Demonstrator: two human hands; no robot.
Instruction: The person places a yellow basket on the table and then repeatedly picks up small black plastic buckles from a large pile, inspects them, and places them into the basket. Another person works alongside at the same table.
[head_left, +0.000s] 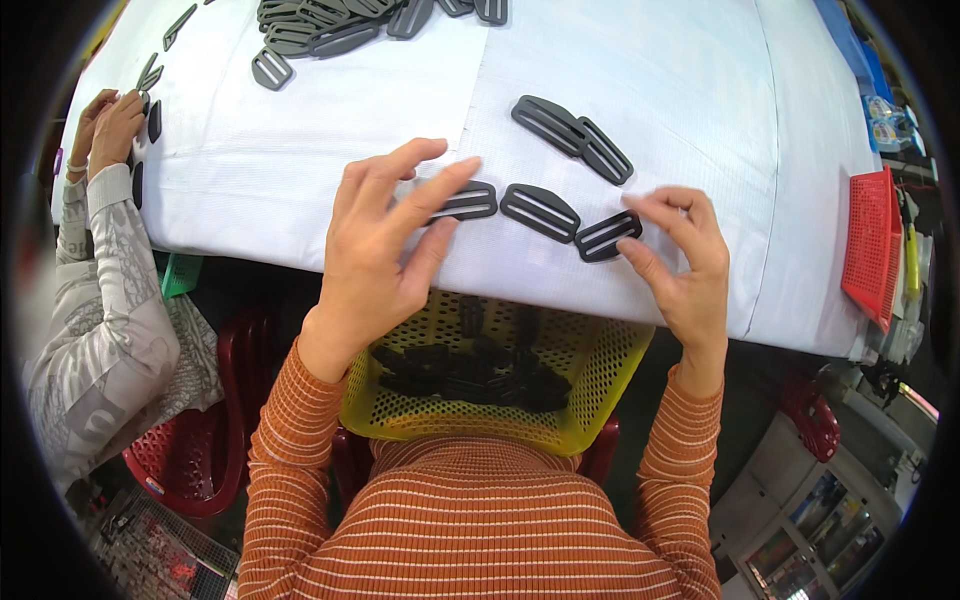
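Note:
Dark grey plastic slide buckles lie in a row near the front edge of a white-covered table (pixel 300 170). My left hand (pixel 385 250) rests with spread fingers on the left buckle (pixel 468 202), thumb under it. A middle buckle (pixel 540 212) lies free between my hands. My right hand (pixel 680 260) touches the right buckle (pixel 607 237) with its fingertips. Two more buckles (pixel 572 138) lie overlapped just behind the row. On my lap, below the table edge, sits a yellow perforated basket (pixel 590 400) holding several dark buckles.
A heap of buckles (pixel 330 25) lies at the table's far edge. At the left a co-worker's hands (pixel 108 125) handle buckles at the table's corner. A red basket (pixel 868 245) stands at the right edge. A red stool (pixel 215 440) is at lower left.

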